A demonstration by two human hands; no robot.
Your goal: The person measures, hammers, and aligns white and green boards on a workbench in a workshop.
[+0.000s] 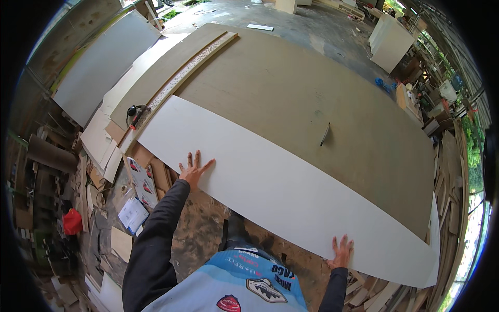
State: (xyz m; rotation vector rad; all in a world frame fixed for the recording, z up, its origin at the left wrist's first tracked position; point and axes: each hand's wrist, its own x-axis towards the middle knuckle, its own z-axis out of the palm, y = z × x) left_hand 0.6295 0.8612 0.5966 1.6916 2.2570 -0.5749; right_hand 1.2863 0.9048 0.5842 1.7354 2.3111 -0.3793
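A long white panel lies across the brown tabletop. The left hand and right hand press flat on its near edge, fingers spread wide, arms outstretched, gripping nothing.

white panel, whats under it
The white panel lies on a large brown board, which shows beyond its far edge. Both hands, left and right, press flat on its near edge. Whatever lies beneath the panel is covered.
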